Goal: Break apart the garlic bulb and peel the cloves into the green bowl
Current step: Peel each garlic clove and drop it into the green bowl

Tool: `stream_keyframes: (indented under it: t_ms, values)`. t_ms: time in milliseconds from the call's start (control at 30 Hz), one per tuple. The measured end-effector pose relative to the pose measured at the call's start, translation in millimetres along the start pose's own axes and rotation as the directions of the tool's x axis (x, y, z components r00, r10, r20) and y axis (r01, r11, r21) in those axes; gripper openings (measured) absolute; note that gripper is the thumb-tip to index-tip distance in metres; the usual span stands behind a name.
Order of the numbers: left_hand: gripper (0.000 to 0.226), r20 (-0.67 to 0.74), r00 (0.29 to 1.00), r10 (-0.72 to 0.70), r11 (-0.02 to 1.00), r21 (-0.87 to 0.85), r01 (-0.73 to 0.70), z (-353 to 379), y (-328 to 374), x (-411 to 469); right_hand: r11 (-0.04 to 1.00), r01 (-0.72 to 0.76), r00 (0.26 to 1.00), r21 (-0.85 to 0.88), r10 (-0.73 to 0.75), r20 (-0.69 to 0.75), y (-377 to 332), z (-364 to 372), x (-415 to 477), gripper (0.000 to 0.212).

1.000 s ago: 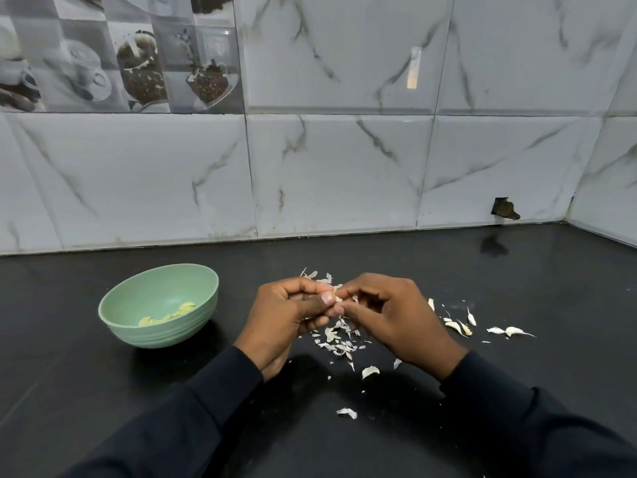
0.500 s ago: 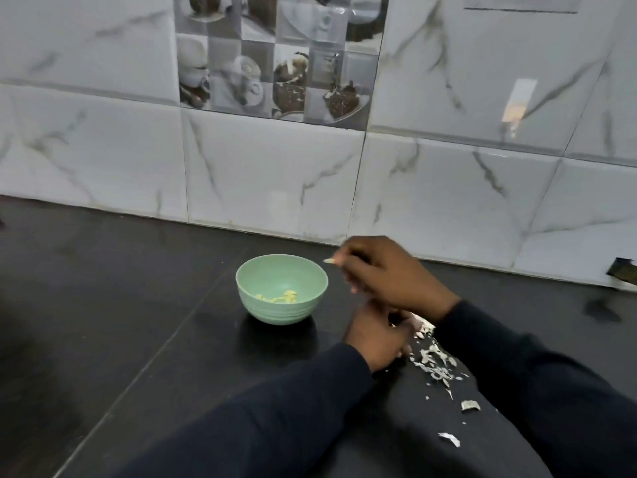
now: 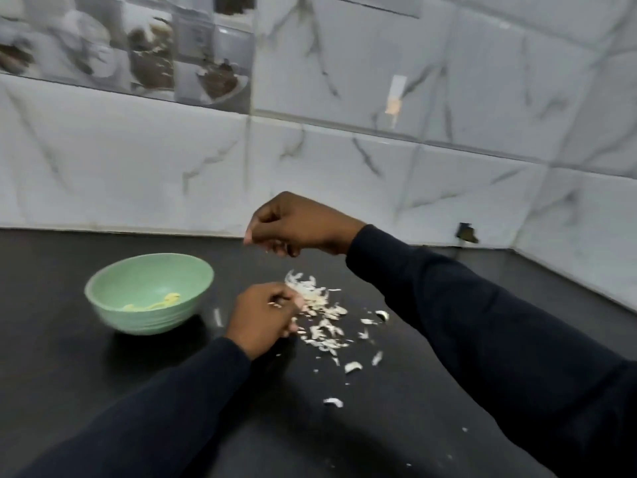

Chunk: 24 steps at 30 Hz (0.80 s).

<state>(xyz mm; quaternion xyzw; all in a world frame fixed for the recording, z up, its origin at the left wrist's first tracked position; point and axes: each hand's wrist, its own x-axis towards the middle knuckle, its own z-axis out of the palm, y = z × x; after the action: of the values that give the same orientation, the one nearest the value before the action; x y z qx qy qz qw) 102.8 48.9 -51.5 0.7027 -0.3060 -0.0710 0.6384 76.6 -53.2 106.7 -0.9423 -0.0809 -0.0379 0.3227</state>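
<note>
The green bowl stands on the black counter at the left, with several peeled yellowish cloves in its bottom. My right hand hovers above the counter to the right of the bowl, fingers curled down, and no clove shows at its tips. My left hand rests on the counter between the bowl and a pile of white garlic skins. Its fingers are curled, a scrap of skin clings to the knuckles, and what lies inside them is hidden. The frame is motion-blurred.
Loose bits of skin lie scattered toward me and to the right of the pile. One pale sliver lies between bowl and left hand. A marble-tiled wall closes the back and right of the counter.
Both hands peeled together, then my right hand carried a pale clove to the bowl's rim. Now it has drawn back right and up with no clove showing. My left hand stayed by the skins.
</note>
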Motion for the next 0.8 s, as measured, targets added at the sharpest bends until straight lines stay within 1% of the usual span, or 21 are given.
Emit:
stream_keyframes:
  t_ms: [67, 133, 167, 233, 267, 367, 467, 567, 633, 700, 767, 800]
  values:
    - [0.009, 0.016, 1.000, 0.011, 0.999, -0.033, -0.011, 0.0, -1.5, 0.4, 0.996, -0.043, 0.999, -0.076, 0.042, -0.017, 25.2, -34.4, -39.1, 0.028]
    - [0.017, 0.070, 0.997, 0.019, 0.998, -0.058, -0.015, 1.1, 1.1, -2.1, 0.980, -0.137, 0.991, -0.143, 0.135, -0.027, 57.3, -62.0, -79.5, 0.028]
    - [0.019, 0.086, 0.996, 0.040, 0.998, -0.044, -0.036, 4.5, 3.8, -3.4, 0.965, -0.198, 0.980, -0.170, 0.195, -0.037, 75.4, -73.5, -100.9, 0.023]
    - [0.010, 0.070, 0.993, 0.100, 0.993, 0.061, -0.104, 7.8, 7.8, -6.2, 0.923, -0.304, 0.952, -0.237, 0.302, -0.044, 108.0, -85.0, -136.9, 0.012]
    - [0.005, 0.074, 0.991, 0.110, 0.988, 0.104, -0.117, 9.7, 9.7, -7.9, 0.896, -0.348, 0.936, -0.276, 0.348, -0.051, 122.2, -86.4, -151.8, 0.011]
    - [0.012, 0.117, 0.988, 0.099, 0.983, 0.142, -0.115, 16.2, 15.2, -12.1, 0.827, -0.454, 0.886, -0.331, 0.457, -0.072, 150.9, -81.7, -182.2, 0.011]
    - [0.008, 0.116, 0.988, 0.101, 0.984, 0.132, -0.116, 17.5, 17.5, -13.8, 0.793, -0.477, 0.871, -0.380, 0.483, -0.085, 167.1, -68.0, -191.8, 0.009]
    - [0.009, 0.093, 0.992, 0.084, 0.988, 0.122, -0.095, 14.9, 15.7, -11.2, 0.763, -0.485, 0.869, -0.427, 0.474, -0.142, 178.0, -55.6, -189.4, 0.006]
    - [0.009, 0.081, 0.994, 0.073, 0.990, 0.114, -0.082, 15.0, 15.6, -10.4, 0.769, -0.500, 0.863, -0.398, 0.479, -0.158, 180.8, -52.2, -186.8, 0.011]
    - [0.009, 0.074, 0.995, 0.074, 0.989, 0.123, -0.082, 15.8, 15.5, -10.8, 0.774, -0.500, 0.862, -0.388, 0.490, -0.134, 179.7, -52.8, -184.8, 0.013]
    - [0.007, 0.045, 0.995, 0.094, 0.986, 0.131, -0.099, 15.8, 15.6, -10.8, 0.783, -0.480, 0.872, -0.395, 0.475, -0.118, 177.6, -53.3, -183.1, 0.010]
    - [0.005, 0.020, 0.994, 0.110, 0.985, 0.134, -0.112, 16.6, 15.7, -10.8, 0.800, -0.466, 0.883, -0.379, 0.449, -0.137, 176.5, -53.0, -182.9, 0.007]
